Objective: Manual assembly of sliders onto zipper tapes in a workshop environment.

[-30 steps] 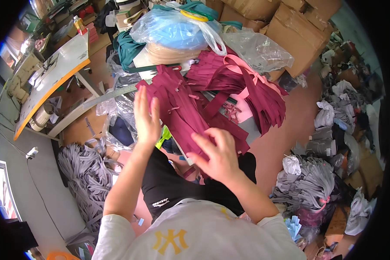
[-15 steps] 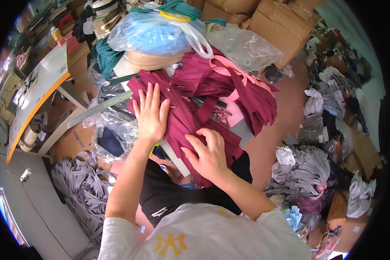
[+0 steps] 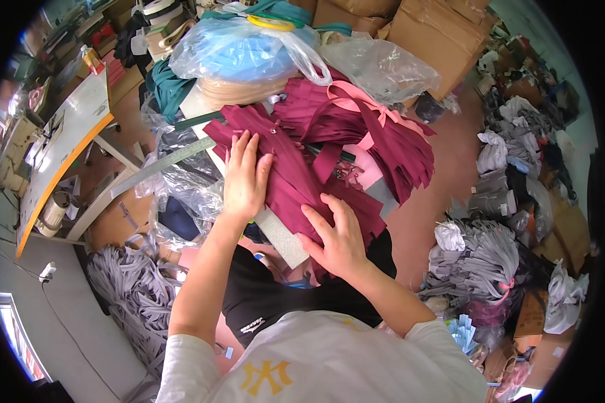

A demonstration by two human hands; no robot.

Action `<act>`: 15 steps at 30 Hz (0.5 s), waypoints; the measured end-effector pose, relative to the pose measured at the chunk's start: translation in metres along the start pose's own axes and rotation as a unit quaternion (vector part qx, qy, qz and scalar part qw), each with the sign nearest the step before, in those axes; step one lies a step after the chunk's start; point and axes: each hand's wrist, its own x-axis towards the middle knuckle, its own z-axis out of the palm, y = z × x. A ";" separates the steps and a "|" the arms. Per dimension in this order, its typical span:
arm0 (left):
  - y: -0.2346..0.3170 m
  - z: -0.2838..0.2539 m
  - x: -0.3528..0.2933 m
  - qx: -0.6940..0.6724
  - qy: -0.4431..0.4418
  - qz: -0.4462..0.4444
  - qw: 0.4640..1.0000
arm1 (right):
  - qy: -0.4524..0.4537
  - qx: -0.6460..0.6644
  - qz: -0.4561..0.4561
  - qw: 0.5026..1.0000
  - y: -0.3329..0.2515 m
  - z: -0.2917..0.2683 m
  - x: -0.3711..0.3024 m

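Note:
Long maroon fabric strips, resembling zipper tapes, lie in a loose flat stack across a pale narrow board in front of me. My left hand rests palm down on the stack's left edge, fingers stretched out. On its near right side is my right hand, fingers spread and slightly bent, the tips touching the strips. Neither hand grips anything visibly. Behind to the right lies a thick bundle of similar maroon strips with a pink band looped over it. A metal ruler sticks out leftward from under the stack.
A clear bag of light-blue material stands at the back, with yellow-handled scissors on top. Cardboard boxes rise behind. Grey strips heap on the floor at left, and more grey bundles at right. An orange-edged table stands left.
My left hand has slid a little toward me. The near ends of the maroon strips have shifted rightward, uncovering more of the pale board. My right hand has moved slightly right with them.

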 end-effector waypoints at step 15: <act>0.029 -0.027 -0.095 0.042 0.053 0.007 0.998 | -0.018 0.017 0.014 1.000 0.004 -0.008 0.006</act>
